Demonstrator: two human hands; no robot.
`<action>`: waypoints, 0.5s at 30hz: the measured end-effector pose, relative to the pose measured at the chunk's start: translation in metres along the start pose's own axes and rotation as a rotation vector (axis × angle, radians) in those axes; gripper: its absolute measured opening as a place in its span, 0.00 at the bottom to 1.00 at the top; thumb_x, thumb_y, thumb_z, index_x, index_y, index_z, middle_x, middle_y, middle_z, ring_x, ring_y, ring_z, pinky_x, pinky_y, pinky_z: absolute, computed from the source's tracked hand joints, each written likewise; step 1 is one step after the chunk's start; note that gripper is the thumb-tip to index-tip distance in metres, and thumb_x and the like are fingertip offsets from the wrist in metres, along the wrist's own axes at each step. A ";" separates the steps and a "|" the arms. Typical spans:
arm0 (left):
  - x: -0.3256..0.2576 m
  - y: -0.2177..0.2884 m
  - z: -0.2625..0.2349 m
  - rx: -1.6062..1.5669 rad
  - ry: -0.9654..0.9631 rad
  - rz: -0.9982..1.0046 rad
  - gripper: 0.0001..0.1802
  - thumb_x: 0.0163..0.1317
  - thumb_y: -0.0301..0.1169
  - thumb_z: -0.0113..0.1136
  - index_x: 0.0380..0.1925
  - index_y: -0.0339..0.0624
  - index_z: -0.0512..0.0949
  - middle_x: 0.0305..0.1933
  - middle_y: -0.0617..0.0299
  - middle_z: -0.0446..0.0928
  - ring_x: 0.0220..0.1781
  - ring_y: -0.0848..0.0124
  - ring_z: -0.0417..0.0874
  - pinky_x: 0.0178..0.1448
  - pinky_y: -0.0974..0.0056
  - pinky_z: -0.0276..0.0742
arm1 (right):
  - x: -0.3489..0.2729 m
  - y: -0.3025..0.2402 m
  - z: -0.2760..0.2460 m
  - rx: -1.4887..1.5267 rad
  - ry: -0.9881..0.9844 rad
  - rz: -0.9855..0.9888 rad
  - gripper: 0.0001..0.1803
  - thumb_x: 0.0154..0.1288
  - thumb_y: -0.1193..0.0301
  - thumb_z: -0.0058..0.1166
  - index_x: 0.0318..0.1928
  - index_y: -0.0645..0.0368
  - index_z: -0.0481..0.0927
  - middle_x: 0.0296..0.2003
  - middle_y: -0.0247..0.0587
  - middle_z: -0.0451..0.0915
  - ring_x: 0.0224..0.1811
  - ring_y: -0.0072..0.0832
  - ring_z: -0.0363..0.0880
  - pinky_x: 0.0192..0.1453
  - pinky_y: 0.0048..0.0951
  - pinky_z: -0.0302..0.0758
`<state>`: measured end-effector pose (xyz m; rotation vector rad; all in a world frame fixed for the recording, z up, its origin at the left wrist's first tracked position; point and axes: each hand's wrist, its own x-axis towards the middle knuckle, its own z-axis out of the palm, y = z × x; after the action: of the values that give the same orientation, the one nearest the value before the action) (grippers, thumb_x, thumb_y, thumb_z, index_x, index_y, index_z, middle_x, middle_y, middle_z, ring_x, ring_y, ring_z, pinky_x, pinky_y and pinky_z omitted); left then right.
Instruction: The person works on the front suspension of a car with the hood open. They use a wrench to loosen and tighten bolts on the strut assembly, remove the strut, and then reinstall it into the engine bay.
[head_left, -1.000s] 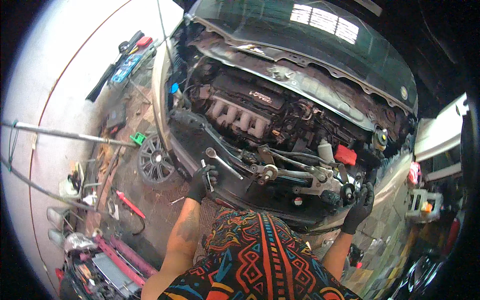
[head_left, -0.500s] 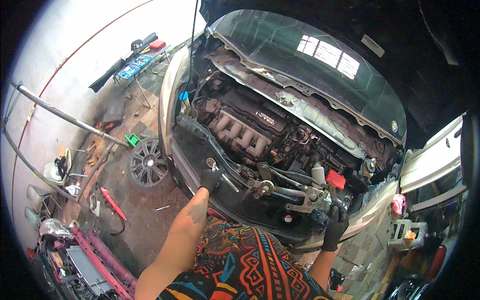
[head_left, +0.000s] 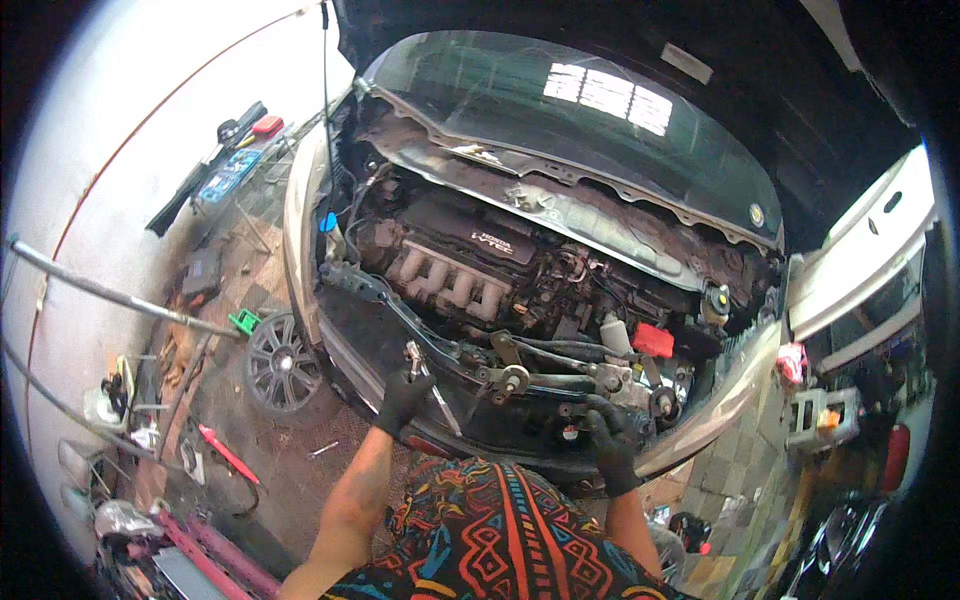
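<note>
My left hand (head_left: 405, 402), in a black glove, is closed around a silver ratchet wrench (head_left: 442, 408) at the front left of the engine bay. The ratchet's head sticks up past the fingers and its handle slants down to the right. A metal wiper linkage (head_left: 545, 382) with pivots and arms lies across the car's front black panel (head_left: 480, 418), right of the wrench. My right hand (head_left: 614, 450), also gloved, is beside the linkage's right part, fingers stretched upward and somewhat apart. I see nothing held in it. Whether its fingertips touch the linkage is unclear.
Behind the linkage sits the engine (head_left: 450, 275), with a red-covered part (head_left: 652, 341) to its right. The windshield (head_left: 560, 110) rises beyond. On the floor at left lie a wheel (head_left: 284, 358) and a red tool (head_left: 228, 455); a grey block (head_left: 820, 420) stands at right.
My right hand has moved left and slightly down, away from the linkage's right end. The left hand still grips the ratchet, now turned more upright. The view has shifted too.
</note>
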<state>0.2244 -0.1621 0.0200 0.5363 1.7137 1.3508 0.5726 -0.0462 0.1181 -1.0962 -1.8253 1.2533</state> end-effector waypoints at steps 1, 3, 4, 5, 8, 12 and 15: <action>-0.013 0.014 0.006 -0.016 -0.041 0.047 0.11 0.54 0.35 0.65 0.28 0.39 0.79 0.22 0.65 0.76 0.22 0.75 0.74 0.28 0.65 0.71 | 0.001 0.002 0.011 0.072 -0.086 0.037 0.16 0.67 0.69 0.50 0.51 0.65 0.78 0.45 0.42 0.81 0.49 0.30 0.78 0.55 0.30 0.73; -0.032 0.035 0.016 0.097 -0.065 0.305 0.11 0.54 0.35 0.66 0.30 0.39 0.79 0.24 0.65 0.77 0.24 0.76 0.75 0.30 0.65 0.73 | 0.014 -0.046 0.038 0.179 -0.369 0.076 0.19 0.70 0.67 0.46 0.57 0.63 0.74 0.50 0.42 0.78 0.52 0.27 0.76 0.56 0.29 0.72; -0.037 0.046 0.032 0.125 -0.150 0.383 0.12 0.53 0.35 0.66 0.32 0.39 0.79 0.25 0.65 0.78 0.25 0.75 0.76 0.31 0.64 0.73 | 0.015 -0.030 0.052 0.268 -0.412 0.057 0.21 0.72 0.66 0.45 0.60 0.63 0.71 0.51 0.41 0.77 0.52 0.26 0.75 0.56 0.29 0.72; -0.044 0.057 0.045 0.157 -0.218 0.462 0.13 0.53 0.35 0.65 0.34 0.39 0.79 0.26 0.64 0.78 0.26 0.75 0.76 0.32 0.64 0.74 | 0.019 -0.011 0.068 0.369 -0.471 0.027 0.22 0.73 0.64 0.44 0.62 0.62 0.68 0.52 0.40 0.76 0.53 0.24 0.74 0.56 0.30 0.72; -0.078 0.120 0.072 0.251 -0.482 0.420 0.18 0.55 0.37 0.63 0.43 0.39 0.80 0.33 0.58 0.82 0.33 0.72 0.81 0.39 0.63 0.76 | 0.026 -0.052 0.084 0.602 -0.557 0.244 0.24 0.71 0.65 0.47 0.63 0.61 0.67 0.55 0.39 0.73 0.52 0.24 0.73 0.55 0.27 0.71; -0.078 0.135 0.077 0.455 -0.512 0.532 0.17 0.58 0.37 0.61 0.44 0.39 0.80 0.34 0.58 0.82 0.35 0.70 0.81 0.41 0.63 0.76 | 0.034 -0.059 0.087 0.669 -0.501 0.191 0.19 0.71 0.67 0.47 0.59 0.60 0.71 0.50 0.34 0.74 0.49 0.20 0.72 0.53 0.25 0.71; -0.085 0.150 0.081 0.412 -0.522 0.535 0.16 0.59 0.36 0.60 0.43 0.39 0.79 0.34 0.57 0.81 0.35 0.67 0.82 0.41 0.62 0.77 | 0.032 -0.071 0.078 0.425 -0.354 0.081 0.18 0.70 0.69 0.49 0.57 0.61 0.72 0.50 0.34 0.75 0.50 0.22 0.72 0.54 0.27 0.71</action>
<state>0.3111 -0.1337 0.1878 1.5237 1.4503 1.0546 0.4722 -0.0613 0.1612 -0.7508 -1.6518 1.8741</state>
